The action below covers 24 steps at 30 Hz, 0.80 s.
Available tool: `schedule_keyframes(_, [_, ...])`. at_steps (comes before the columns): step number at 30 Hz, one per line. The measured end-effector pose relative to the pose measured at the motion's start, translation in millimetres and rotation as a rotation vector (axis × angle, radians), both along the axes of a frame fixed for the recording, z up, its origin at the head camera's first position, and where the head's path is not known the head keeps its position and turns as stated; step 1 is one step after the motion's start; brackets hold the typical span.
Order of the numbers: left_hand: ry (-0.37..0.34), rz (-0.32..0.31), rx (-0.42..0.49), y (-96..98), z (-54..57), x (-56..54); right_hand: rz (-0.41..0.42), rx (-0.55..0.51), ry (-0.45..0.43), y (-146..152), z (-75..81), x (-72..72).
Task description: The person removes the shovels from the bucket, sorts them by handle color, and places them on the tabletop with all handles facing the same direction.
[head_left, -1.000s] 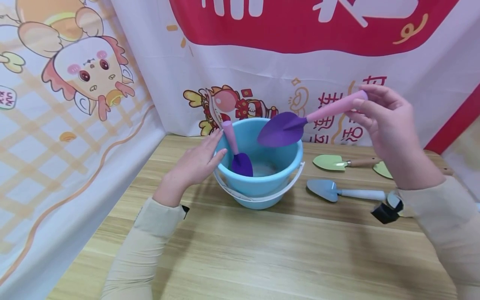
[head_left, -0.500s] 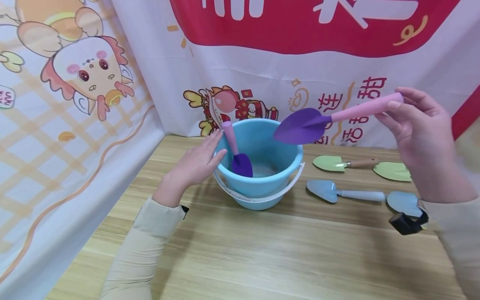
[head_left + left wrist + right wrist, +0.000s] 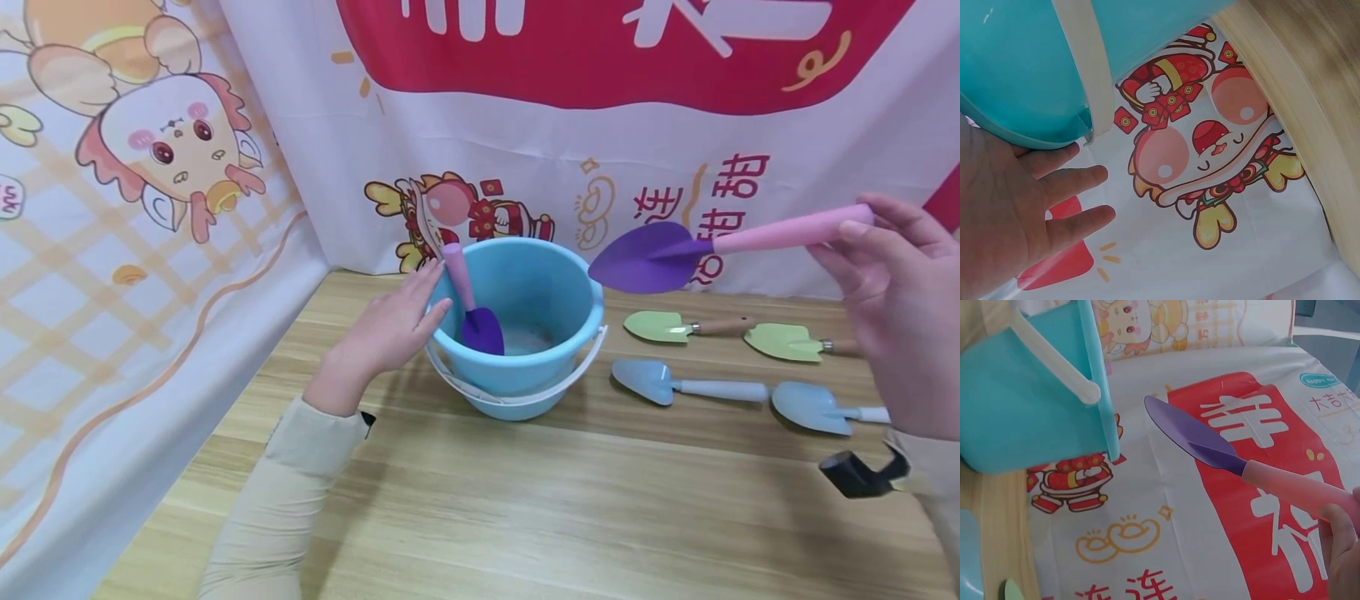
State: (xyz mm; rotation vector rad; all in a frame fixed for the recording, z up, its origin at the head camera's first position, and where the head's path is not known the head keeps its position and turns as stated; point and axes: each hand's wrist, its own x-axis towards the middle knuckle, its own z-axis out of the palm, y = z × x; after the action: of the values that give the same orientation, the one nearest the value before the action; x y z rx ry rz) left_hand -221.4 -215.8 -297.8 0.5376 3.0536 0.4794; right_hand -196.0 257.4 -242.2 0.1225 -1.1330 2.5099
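Observation:
My right hand (image 3: pixel 903 292) pinches the pink handle end of a purple hand trowel (image 3: pixel 647 257), held in the air just right of and above the light blue bucket (image 3: pixel 525 362). In the right wrist view the trowel's blade (image 3: pixel 1188 433) points towards the bucket (image 3: pixel 1029 400). With its fingers straight, my left hand (image 3: pixel 392 323) rests against the bucket's left rim. The left wrist view shows its fingers (image 3: pixel 1075 181) spread beside the rim. Inside the bucket another purple trowel (image 3: pixel 483 330) leans with its pink handle up against the left wall.
Right of the bucket lie two green trowels (image 3: pixel 658 327) with wooden handles and two light blue trowels (image 3: pixel 643 380) on the wooden table (image 3: pixel 525 508). A printed cloth (image 3: pixel 315 150) hangs behind and to the left. The bucket's white handle (image 3: pixel 555 390) hangs down in front.
My right hand has moved right with the trowel, whose blade was over the bucket and is now beside its right rim. The left hand has stayed on the rim.

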Motion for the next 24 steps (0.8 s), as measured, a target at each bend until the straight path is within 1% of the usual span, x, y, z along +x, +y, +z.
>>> schedule_keyframes(6, [0.011, 0.011, -0.016, 1.6, 1.8, 0.5, -0.036, -0.009, 0.050, 14.4, -8.9, -0.1])
schedule_keyframes(12, [0.009, 0.015, -0.035, 1.3, 2.9, 2.6, 0.000, -0.102, 0.088, 28.9, -18.6, 0.3])
schedule_keyframes(15, [0.004, 0.019, -0.051, 0.8, 3.5, 3.4, 0.002, -0.120, 0.086, 35.5, -24.1, 1.7])
schedule_keyframes(19, [0.000, 0.025, -0.054, 0.9, 4.0, 3.8, -0.011, -0.108, 0.064, 43.9, -33.1, 4.2])
schedule_keyframes(21, [0.000, 0.027, -0.052, 1.1, 4.1, 3.8, 0.002, -0.124, 0.053, 49.1, -39.1, 5.5])
schedule_keyframes(22, [0.000, 0.028, -0.051, 1.2, 4.2, 3.8, -0.002, -0.118, 0.034, 51.7, -42.2, 6.6])
schedule_keyframes(24, [0.003, 0.028, -0.049, 1.1, 3.9, 3.6, 0.018, -0.125, -0.007, 58.1, -49.4, 10.3])
